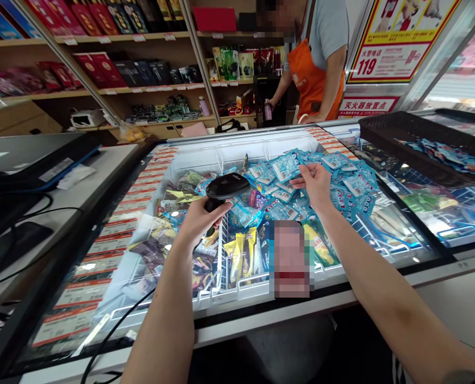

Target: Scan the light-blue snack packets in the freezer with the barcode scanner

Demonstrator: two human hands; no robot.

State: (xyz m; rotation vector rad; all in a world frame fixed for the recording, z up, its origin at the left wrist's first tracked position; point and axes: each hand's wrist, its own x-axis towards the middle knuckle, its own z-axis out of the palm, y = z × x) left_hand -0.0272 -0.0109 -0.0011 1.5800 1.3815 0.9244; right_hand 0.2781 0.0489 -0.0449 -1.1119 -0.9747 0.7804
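My left hand (203,220) is wrapped round the handle of a black barcode scanner (227,185), whose head points right, toward the packets. With its fingertips, my right hand (314,184) pinches the edge of a small blue packet (286,166); a white barcode label shows on it. Below and around that hand, many similar blue packets (355,185) lie in a loose, overlapping pile on the freezer's glass top (141,213). A blurred-out rectangular object (293,258) lies on the glass near the front edge, between my forearms.
Under the glass are wrapped ice creams (245,253) in wire baskets. A dark tray (421,144) with more blue packets stands at right. A black cable (117,314) crosses the front left; a counter (97,176) adjoins. Behind the freezer a person in an orange apron (315,80) holds a bottle.
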